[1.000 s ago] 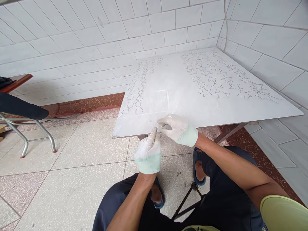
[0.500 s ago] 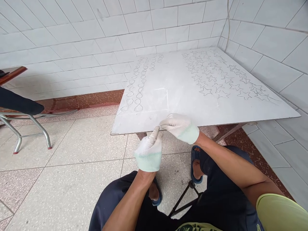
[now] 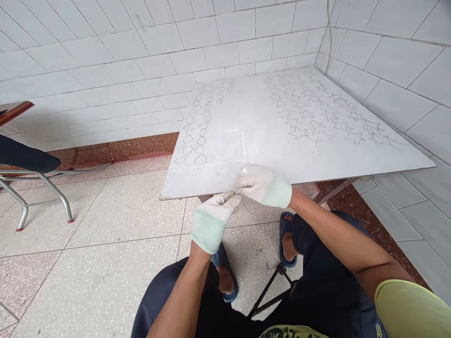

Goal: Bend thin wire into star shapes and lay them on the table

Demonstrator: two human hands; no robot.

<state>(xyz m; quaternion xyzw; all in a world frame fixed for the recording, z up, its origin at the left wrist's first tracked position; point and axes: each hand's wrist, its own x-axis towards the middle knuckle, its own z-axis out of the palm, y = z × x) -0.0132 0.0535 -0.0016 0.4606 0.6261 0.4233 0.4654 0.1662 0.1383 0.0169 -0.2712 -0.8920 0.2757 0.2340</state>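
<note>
My left hand point(image 3: 218, 209), in a white knit glove with a pale green cuff, is closed at the front edge of a white board point(image 3: 260, 155). My right hand point(image 3: 254, 183), gloved alike, is closed too, its fingertips meeting those of the left. Both pinch a thin dark wire point(image 3: 252, 212), whose loose length dangles below the board's edge; the gripped part is hidden by the gloves. On the board's left lie columns of figure-eight wire shapes point(image 3: 200, 154). Many star-shaped wire pieces point(image 3: 299, 134) cover its right side.
White tiled walls meet behind the board, with a cable point(image 3: 329, 37) in the corner. At left are a metal-legged folding stool point(image 3: 63, 199), a dark-clothed leg and a brown tabletop edge point(image 3: 17, 112). A dark metal stand point(image 3: 269, 288) is between my legs.
My left hand has turned and shifted slightly, its fingers now pressed against the right hand's. A wire length now shows hanging beneath them. The view has shifted a little.
</note>
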